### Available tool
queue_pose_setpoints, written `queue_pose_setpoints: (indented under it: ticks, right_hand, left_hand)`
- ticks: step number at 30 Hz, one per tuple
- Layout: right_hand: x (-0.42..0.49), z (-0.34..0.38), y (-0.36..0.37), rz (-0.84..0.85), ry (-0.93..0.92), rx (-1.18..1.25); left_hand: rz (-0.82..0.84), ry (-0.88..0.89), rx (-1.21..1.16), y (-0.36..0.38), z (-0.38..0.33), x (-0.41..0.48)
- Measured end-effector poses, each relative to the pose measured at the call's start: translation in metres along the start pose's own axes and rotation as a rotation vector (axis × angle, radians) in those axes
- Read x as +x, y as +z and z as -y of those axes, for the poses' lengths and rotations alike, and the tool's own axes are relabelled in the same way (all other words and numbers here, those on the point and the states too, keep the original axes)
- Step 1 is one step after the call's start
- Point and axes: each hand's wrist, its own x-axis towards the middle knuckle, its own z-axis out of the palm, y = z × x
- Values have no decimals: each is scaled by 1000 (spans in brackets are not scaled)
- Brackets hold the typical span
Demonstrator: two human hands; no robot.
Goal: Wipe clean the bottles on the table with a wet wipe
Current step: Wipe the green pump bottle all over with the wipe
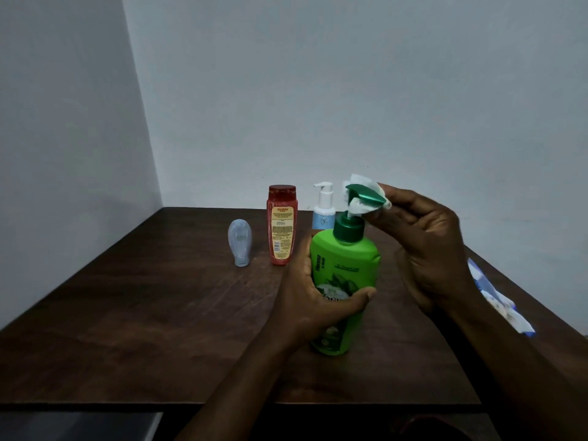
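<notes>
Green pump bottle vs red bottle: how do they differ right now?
The green pump bottle has a dark green pump head; the red bottle has a flat red cap. The left hand grips the green one while the right hand presses a wet wipe round its pump; the red one stands untouched on the table. Both are roughly upright.

Left hand (313,300): you grip the green bottle (345,259) round its middle, your thumb lying across the front.
Right hand (426,246): you hold it higher than your left, fingertips pinching the wet wipe (359,181) round the pump head (366,194).
Left forearm (241,383): comes up from the bottom edge, slanting right.
Right forearm (515,354): comes in from the lower right corner, slanting left.
</notes>
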Motion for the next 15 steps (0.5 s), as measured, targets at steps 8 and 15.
queue_pose_setpoints:
  ticks: [8,15]
  right_hand:
    - [5,-4,-19,-148,150,-79]
    - [-8,4,-8,-75,-37,-512]
  left_hand:
    - [-15,-48,11,0,2,5]
    - [-56,-70,-65,5,9,7]
